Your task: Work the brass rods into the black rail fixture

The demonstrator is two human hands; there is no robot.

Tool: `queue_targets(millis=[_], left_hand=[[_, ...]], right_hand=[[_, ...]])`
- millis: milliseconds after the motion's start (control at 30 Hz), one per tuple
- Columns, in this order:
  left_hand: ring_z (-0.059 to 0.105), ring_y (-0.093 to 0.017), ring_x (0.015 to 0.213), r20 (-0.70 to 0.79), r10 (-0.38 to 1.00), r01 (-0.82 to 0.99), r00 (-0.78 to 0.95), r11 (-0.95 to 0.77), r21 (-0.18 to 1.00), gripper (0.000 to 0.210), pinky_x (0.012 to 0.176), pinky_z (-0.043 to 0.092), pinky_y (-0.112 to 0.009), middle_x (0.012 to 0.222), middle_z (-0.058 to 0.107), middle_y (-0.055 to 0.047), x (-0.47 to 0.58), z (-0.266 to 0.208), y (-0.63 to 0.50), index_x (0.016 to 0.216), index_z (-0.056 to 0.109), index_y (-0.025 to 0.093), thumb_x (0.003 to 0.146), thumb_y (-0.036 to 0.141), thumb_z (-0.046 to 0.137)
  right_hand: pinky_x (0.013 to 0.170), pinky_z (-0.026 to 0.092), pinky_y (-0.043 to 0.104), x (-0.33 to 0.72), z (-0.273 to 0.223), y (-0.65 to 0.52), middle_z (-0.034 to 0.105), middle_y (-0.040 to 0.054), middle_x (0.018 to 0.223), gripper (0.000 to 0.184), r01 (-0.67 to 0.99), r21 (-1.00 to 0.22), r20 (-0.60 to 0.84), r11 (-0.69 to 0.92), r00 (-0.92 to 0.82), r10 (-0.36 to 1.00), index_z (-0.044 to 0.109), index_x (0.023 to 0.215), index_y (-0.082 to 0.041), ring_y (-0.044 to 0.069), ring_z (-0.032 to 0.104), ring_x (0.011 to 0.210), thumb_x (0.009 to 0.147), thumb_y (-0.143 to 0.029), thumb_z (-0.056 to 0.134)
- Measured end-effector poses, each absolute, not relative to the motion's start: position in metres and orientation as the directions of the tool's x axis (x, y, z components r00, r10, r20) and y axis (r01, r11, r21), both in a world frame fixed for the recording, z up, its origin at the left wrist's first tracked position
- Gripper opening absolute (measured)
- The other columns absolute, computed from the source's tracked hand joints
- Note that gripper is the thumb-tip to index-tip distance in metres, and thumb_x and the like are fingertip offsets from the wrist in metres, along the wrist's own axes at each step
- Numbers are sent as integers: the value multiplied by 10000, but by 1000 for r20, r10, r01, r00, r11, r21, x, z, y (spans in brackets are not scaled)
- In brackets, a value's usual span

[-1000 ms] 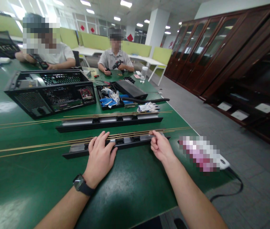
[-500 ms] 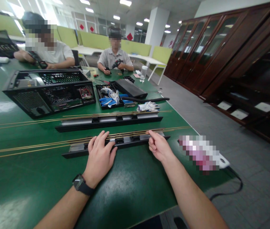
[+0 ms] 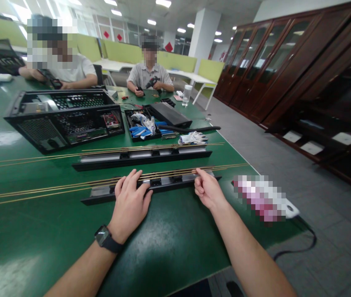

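Several thin brass-coloured rods (image 3: 70,185) lie lengthwise along the nearer black channel (image 3: 98,198), reaching past both its ends. My left hand (image 3: 130,196) rests across the rods and channel, its fingers stretched out and apart. At the channel's right part, my right hand (image 3: 205,187) is closed, with forefinger and thumb at the rods and the other fingers curled. It appears to pinch a rod, though the contact is partly hidden. Just behind, a second black channel (image 3: 141,161) carries more rods (image 3: 54,156) along its back edge.
An open black computer case (image 3: 79,123) stands at the back left. A black tray (image 3: 134,138) holds blue-and-white gloves; another white glove pair (image 3: 192,138) lies beside it. A blurred pink-and-white object (image 3: 291,209) with a strap lies right. Two people sit across the green table (image 3: 175,235).
My right hand has shifted very slightly right, and a rod's right end sits slightly farther right. My left hand has stayed in place.
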State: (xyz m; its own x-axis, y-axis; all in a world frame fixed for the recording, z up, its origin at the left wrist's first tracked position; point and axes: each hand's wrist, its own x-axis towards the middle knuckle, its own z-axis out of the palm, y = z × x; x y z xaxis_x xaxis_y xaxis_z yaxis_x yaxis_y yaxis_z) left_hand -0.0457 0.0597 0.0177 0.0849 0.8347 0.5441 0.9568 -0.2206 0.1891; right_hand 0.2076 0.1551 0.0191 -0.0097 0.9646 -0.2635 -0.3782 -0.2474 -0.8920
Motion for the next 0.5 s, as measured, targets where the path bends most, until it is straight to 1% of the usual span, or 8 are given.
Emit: queue_targets(millis=[67,200,367,500], left_hand=[[451,-347,1442,544,835,957,87,-222,186,169,1170,336,-563,1443,567,-155,-46,18,60,1022,738,224,961,285,593],[449,-351,1443,541,836,958,90,-221,181,175,1167,333,-569,1446,564,-161,-46,17,60,1023,741,221,966,294,593],[450,-349,1445,545,834,957,87,-221,187,175,1169,333,-567,1444,568,-162,-46,16,60,1023,742,220,967,294,594],[451,-349,1444,544,834,958,88,-220,182,177,1174,327,-568,1444,567,-162,-46,16,60,1028,742,220,970,296,593]], right_hand=[[272,187,156,208,19,155,486,-86,457,263,-386,-891,-260,-238,6,966,615,859,-192,45,288,301,809,-383,790],[273,181,149,208,20,155,491,-85,458,297,-365,-894,-265,-262,-43,963,601,838,-197,42,294,304,782,-383,825],[268,184,161,208,21,156,477,-82,446,245,-404,-878,-281,-257,2,960,615,834,-190,48,281,300,817,-374,775],[275,178,158,208,20,156,480,-85,453,256,-382,-886,-278,-263,-17,960,621,838,-189,46,290,304,793,-359,806]])
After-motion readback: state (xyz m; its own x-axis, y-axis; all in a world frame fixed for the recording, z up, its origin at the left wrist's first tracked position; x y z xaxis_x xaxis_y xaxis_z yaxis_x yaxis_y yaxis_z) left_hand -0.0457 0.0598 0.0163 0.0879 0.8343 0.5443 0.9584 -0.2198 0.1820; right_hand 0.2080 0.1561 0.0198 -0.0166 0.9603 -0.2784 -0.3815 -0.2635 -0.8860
